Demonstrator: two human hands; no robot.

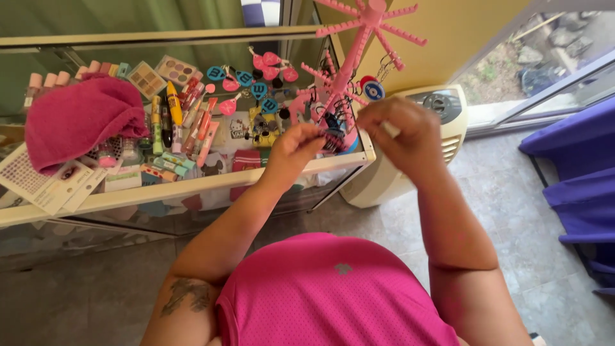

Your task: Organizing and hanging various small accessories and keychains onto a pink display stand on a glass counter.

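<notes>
Keychain pinched in your left hand, low beside the pink rack over the glass surface: hold it steady while your right hand, fingers curled shut around something I cannot make out, works carefully.

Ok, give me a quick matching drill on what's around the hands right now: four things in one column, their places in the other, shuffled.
Things:
1. pink towel
2. pink display stand
3. cream-coloured appliance
4. purple cloth

Places:
A. on the floor past the right end of the glass counter
B. far right edge of the view
C. left part of the counter top
D. right end of the counter, just above the left hand and right hand

Pairs: 1-C, 2-D, 3-A, 4-B
</notes>
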